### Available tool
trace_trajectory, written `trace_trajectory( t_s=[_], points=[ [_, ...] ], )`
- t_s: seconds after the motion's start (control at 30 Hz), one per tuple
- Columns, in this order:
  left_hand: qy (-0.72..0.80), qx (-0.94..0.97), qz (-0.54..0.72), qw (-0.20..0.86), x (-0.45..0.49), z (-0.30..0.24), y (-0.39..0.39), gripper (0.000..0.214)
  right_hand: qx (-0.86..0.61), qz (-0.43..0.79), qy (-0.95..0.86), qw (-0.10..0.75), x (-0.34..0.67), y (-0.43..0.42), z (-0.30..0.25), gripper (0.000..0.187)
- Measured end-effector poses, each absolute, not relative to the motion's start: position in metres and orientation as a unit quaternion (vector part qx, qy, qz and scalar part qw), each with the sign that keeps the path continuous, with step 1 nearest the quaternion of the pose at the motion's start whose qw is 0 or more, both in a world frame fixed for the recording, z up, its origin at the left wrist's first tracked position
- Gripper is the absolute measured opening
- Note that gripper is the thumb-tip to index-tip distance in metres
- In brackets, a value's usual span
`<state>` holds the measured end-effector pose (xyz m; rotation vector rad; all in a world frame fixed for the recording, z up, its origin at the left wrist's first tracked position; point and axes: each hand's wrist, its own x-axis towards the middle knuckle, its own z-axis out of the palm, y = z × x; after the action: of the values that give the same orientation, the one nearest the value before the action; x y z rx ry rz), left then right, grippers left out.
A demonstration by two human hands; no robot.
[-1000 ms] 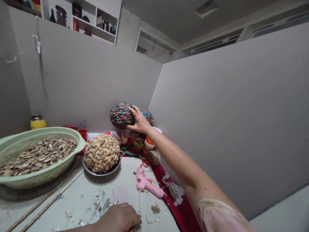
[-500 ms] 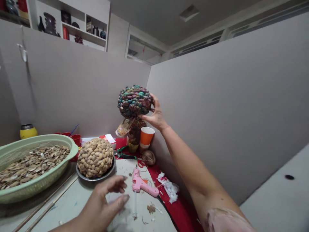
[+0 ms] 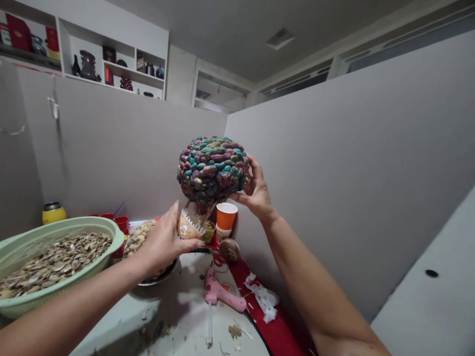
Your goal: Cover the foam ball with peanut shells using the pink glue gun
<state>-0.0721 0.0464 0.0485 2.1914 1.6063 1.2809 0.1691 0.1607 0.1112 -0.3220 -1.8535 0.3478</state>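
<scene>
A ball covered in painted peanuts, teal, purple and brown [image 3: 213,170], is held up above the table. Sticks join it to a small printed paper cup [image 3: 188,226] with a fringed rim, tilted beneath it. My right hand [image 3: 256,193] grips the ball's right side, thumb underneath. Around the cup from the left curls my left hand [image 3: 168,235], its thumb below the cup's base. An unpainted peanut ball [image 3: 138,238] rests in a metal bowl [image 3: 161,278], partly covered by my left hand and forearm.
On the table lie a pink glue gun [image 3: 222,292], crumpled white tissue [image 3: 264,299], a ball of twine [image 3: 230,249] and shell scraps. Orange paper cups [image 3: 226,217] stand by the partition. A green basket [image 3: 111,230] of shells is at left.
The painted ball has come nearer and slightly right in my right hand, with the cup under it. My left hand has risen from over the table to take hold of the cup.
</scene>
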Motion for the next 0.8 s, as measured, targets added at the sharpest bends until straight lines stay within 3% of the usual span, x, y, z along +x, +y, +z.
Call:
trace_trajectory(
  t_s=[0.17,0.47,0.53,0.7,0.8],
  points=[
    [0.507,0.735,0.437,0.105,-0.063,0.044,0.046,0.062,-0.136,0.135,-0.803,0.565,0.168,0.152,0.107,0.109],
    [0.511,0.724,0.456,0.084,-0.065,0.038,0.043,0.032,-0.103,0.186,-0.788,0.577,0.166,0.151,0.103,0.109],
    [0.510,0.718,0.466,0.091,-0.066,0.037,0.044,0.038,-0.094,0.198,-0.782,0.584,0.165,0.150,0.103,0.110],
    [0.502,0.716,0.477,0.092,-0.065,0.026,0.046,0.083,-0.087,0.194,-0.779,0.590,0.163,0.148,0.103,0.109],
    [0.499,0.714,0.485,0.085,-0.062,0.020,0.047,0.082,-0.080,0.172,-0.789,0.585,0.162,0.144,0.103,0.108]
  ],
)
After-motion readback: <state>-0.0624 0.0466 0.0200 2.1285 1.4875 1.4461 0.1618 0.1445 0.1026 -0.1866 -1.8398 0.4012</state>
